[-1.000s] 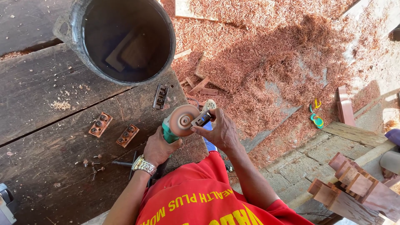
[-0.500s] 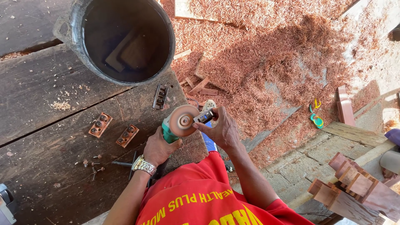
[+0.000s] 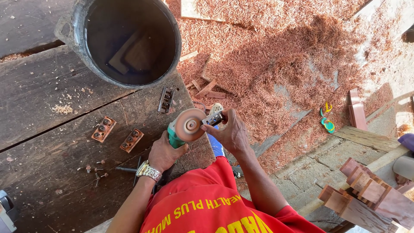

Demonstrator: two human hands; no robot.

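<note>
The left hand [image 3: 163, 152] wraps the heavy green grinder [image 3: 185, 127]. The right hand [image 3: 230, 133] pinches a small, hard metal piece [image 3: 213, 118] against its disc.

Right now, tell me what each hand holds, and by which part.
Left hand grips the green grinder by its body; right hand pinches a small metal piece by one end.

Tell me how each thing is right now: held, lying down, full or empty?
Angle grinder: held in left hand, disc facing up.
Small metal block: pinched in right hand, against the disc's edge.
Black bucket: upright, wood pieces inside.
Two rusty blocks: lying flat on the bench.
Screws: scattered loose.
</note>
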